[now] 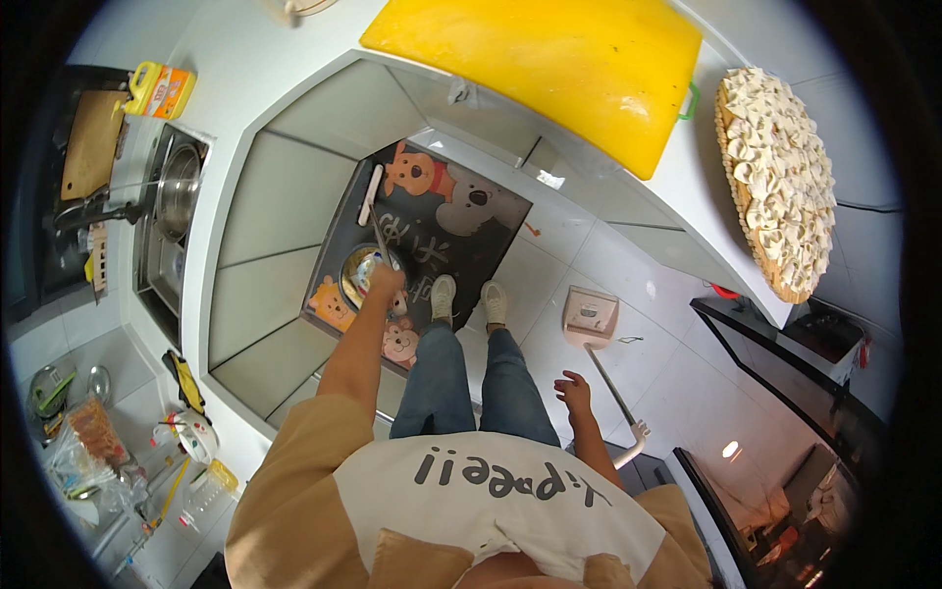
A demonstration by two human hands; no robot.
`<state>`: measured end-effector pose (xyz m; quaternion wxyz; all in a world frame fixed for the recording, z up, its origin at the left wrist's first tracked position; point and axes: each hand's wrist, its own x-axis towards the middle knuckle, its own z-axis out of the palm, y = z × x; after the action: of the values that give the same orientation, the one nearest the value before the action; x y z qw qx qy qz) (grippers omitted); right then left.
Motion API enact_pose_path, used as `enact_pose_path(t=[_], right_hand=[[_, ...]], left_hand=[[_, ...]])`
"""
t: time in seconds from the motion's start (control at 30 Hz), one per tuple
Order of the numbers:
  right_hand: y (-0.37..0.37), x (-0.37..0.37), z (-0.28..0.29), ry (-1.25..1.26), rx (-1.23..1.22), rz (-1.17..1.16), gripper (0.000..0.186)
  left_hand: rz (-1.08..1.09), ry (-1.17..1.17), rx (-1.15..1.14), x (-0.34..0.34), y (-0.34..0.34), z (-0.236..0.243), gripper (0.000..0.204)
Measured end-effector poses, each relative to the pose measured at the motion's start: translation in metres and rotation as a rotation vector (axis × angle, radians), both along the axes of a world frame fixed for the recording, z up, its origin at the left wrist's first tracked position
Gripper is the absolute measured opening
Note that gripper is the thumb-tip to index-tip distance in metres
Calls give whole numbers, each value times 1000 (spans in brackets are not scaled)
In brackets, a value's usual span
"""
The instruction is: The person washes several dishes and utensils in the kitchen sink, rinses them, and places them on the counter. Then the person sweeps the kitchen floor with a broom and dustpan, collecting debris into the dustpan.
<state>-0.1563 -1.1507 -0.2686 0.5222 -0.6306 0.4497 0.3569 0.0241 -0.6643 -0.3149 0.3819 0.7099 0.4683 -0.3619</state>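
Note:
My left hand (385,282) is closed around the thin handle of a broom (371,194). The narrow pale head of the broom rests at the left edge of a dark mat (432,231) printed with cartoon animals. Partly hidden behind my left hand and forearm is a round bin (351,285) with something light and patterned in it. On my right side, my right hand (572,389) hangs with its fingers apart and nothing in them. Just beyond it, a pale pink dustpan (592,312) lies on the tiled floor, its long handle slanting back toward me.
White counters curve around the left and far sides. They carry a yellow cutting board (549,69), a cream-topped tart-like thing (778,187), a yellow jug (162,91) and a sink (177,196). Bags and bottles crowd the lower left. A dark-framed glass panel (775,383) stands right.

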Motion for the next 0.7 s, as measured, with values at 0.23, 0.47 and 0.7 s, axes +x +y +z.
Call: enact_pose_path(t=[0.23, 0.47, 0.7], right_hand=[[-18, -17, -5, -81, -91, -71, 36], [-61, 5, 73, -591, -1050, 438, 41], [-135, -8, 170, -60, -1336, 530, 71]], left_hand=[[-437, -31, -125, -141, -151, 25, 82], [-509, -13, -216, -143, -150, 78, 83], [-616, -222, 135, -38, -84, 49, 60]])
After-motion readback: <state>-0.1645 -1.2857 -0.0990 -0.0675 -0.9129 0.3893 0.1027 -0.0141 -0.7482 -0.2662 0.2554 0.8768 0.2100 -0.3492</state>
